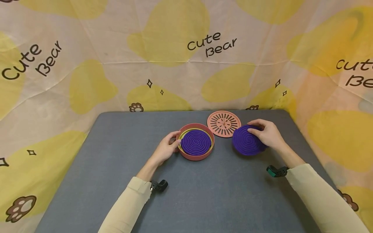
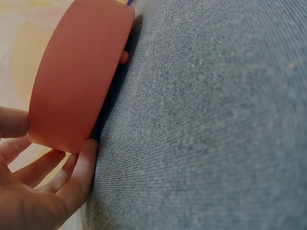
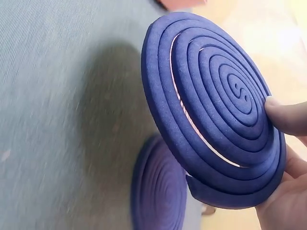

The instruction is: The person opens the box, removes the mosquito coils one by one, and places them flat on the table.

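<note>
The left hand (image 1: pixel 163 150) gripped the box (image 1: pixel 196 158), one coil (image 1: pixel 196 142) inside; the right hand (image 1: pixel 269 135) pinched another coil (image 1: pixel 246 142); the lid (image 1: pixel 224 124) lay off, near the table's (image 1: pixel 186 197) far edge.

"Cute Bear" lettering (image 1: pixel 212 44) on cloth backdrop (image 1: pixel 116 42), left and centre; right-hand copy (image 1: pixel 354 81) cut off, probably same.

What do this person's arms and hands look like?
The left hand and right hand are ungloved. Plain cream sleeves cover much of the forearms. A small black device sits at each wrist; the right one shows a green patch.
</note>
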Action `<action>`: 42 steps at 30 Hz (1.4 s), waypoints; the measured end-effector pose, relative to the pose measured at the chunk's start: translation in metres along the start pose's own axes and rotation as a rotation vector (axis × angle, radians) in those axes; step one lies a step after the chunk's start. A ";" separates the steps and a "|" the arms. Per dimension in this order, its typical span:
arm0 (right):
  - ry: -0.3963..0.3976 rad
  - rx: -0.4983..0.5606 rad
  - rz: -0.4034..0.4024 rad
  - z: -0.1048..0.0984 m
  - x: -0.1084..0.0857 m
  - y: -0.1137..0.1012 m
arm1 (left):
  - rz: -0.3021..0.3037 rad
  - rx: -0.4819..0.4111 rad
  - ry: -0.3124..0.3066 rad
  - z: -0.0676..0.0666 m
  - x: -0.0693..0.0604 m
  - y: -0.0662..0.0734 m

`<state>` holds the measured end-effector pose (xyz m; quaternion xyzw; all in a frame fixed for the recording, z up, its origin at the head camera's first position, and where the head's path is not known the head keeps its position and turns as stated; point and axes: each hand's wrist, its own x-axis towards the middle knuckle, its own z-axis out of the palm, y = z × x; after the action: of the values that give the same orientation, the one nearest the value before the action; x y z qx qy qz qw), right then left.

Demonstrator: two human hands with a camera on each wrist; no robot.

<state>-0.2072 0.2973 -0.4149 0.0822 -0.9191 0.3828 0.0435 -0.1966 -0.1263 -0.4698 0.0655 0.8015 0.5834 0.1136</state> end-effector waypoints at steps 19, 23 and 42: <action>0.144 0.155 0.141 -0.044 -0.034 0.076 | -0.011 0.009 0.003 0.001 0.002 0.000; 0.176 0.194 0.151 -0.048 -0.039 0.096 | -0.010 0.006 0.005 0.001 0.001 0.001; 0.196 0.193 0.264 -0.069 -0.061 0.125 | -0.013 0.001 0.010 0.000 0.002 -0.001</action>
<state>-0.1688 0.4397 -0.4621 -0.0731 -0.8723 0.4777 0.0740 -0.1981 -0.1257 -0.4708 0.0577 0.8028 0.5825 0.1133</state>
